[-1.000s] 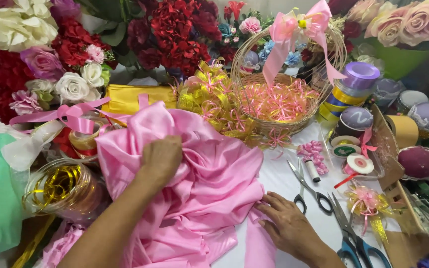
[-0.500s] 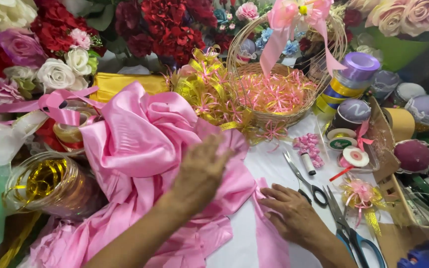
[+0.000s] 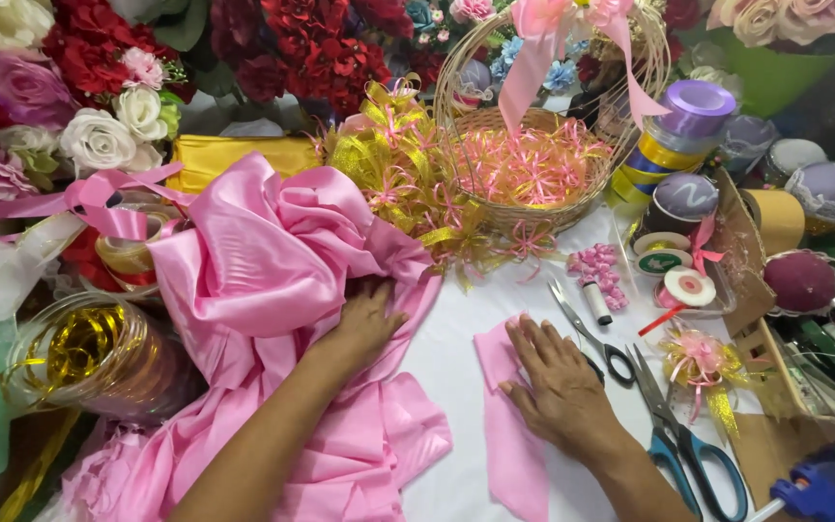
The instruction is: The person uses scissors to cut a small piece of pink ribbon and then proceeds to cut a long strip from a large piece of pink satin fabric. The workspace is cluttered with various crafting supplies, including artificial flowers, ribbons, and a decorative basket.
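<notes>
A large heap of shiny pink satin cloth [image 3: 263,280] lies bunched on the white table. My left hand [image 3: 359,324] reaches into its folds and grips a bunch of the cloth near the right side of the heap. My right hand [image 3: 558,382] lies flat, fingers spread, pressing a loose strip of the pink cloth [image 3: 509,440] onto the table. That strip runs from under the hand toward the near edge.
Right of my right hand lie black-handled scissors [image 3: 587,333] and blue-handled scissors [image 3: 678,435]. A wicker basket [image 3: 533,208] with pink and gold shreds stands behind. Ribbon spools [image 3: 693,111], artificial flowers [image 3: 99,140], a gold ribbon roll [image 3: 84,353] and a blue glue gun [image 3: 814,488] crowd the edges.
My left hand has moved right and down across the satin heap. My right hand has slid up onto the pink strip. The camera has tilted slightly.
</notes>
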